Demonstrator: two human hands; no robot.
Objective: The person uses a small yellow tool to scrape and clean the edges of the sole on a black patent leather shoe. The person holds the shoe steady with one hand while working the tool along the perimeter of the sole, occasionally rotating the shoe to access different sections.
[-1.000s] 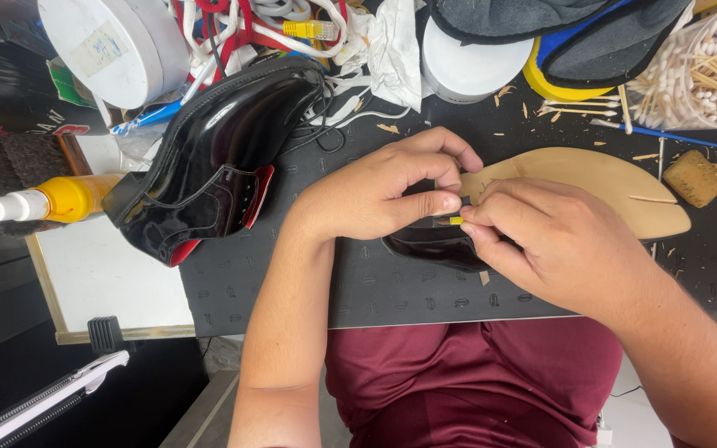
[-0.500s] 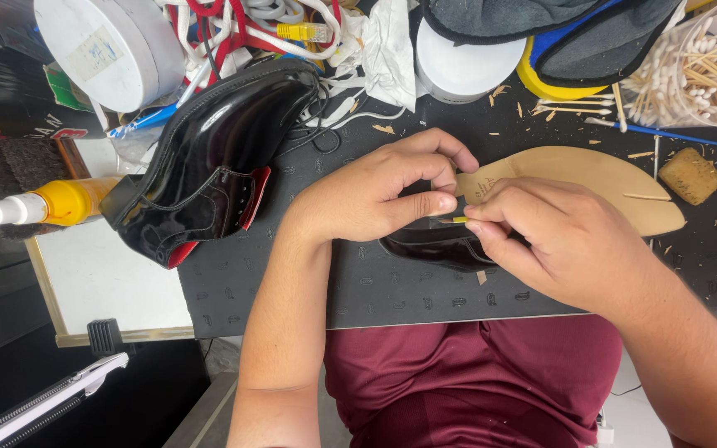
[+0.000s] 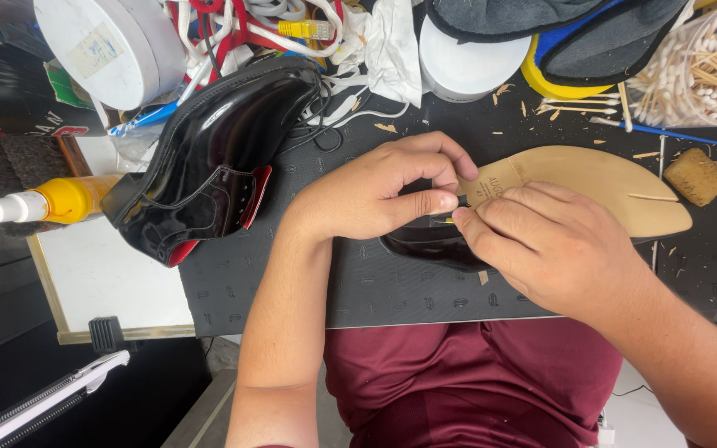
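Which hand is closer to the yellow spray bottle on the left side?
Left. The left hand works at the heel of the upturned shoe, with the black dress shoe lying between it and the yellow spray bottle. The right hand is farther off, beyond the left.

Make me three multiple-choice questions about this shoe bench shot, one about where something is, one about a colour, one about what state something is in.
1. Where does the spare black shoe lie?
A. to the left of the hands, on the dark mat
B. on the person's lap
C. under the cotton swabs

2. What colour is the body of the spray bottle at the left edge?
A. green
B. yellow
C. pink

3. How does the shoe under the hands lie?
A. upright on its sole
B. sole side facing up
C. inside a box

Answers:
1 A, it rests on the mat beside the left hand.
2 B, a yellow body with a white cap.
3 B, its tan sole faces the camera while the right hand and left hand pinch at its heel end.
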